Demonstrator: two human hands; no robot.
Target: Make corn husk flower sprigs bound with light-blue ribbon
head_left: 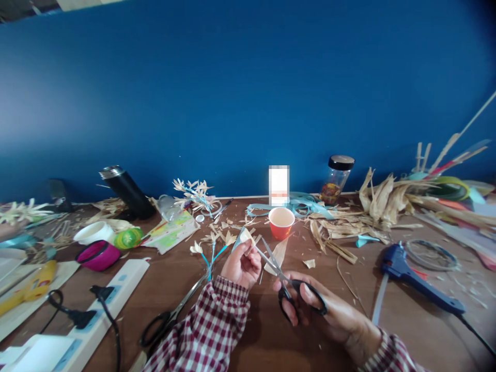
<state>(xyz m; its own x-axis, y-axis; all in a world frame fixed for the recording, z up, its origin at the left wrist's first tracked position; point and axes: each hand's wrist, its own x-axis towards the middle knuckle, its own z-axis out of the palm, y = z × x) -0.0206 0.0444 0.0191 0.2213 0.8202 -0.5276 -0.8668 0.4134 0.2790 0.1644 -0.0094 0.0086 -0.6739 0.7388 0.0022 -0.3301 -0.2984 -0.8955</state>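
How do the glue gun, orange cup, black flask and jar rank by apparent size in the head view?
1. Glue gun, though nearness to the camera inflates it.
2. Black flask.
3. Jar and orange cup look alike, so I won't rank them.

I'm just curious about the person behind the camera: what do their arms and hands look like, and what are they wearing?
Both arms wear long sleeves of a checked cloth in dark red and white. The left sleeve reaches the wrist and ends in a buttoned-looking cuff; the right sleeve shows only at its cuff by the picture's lower edge. The left hand and right hand are bare: no gloves, rings or watch show.
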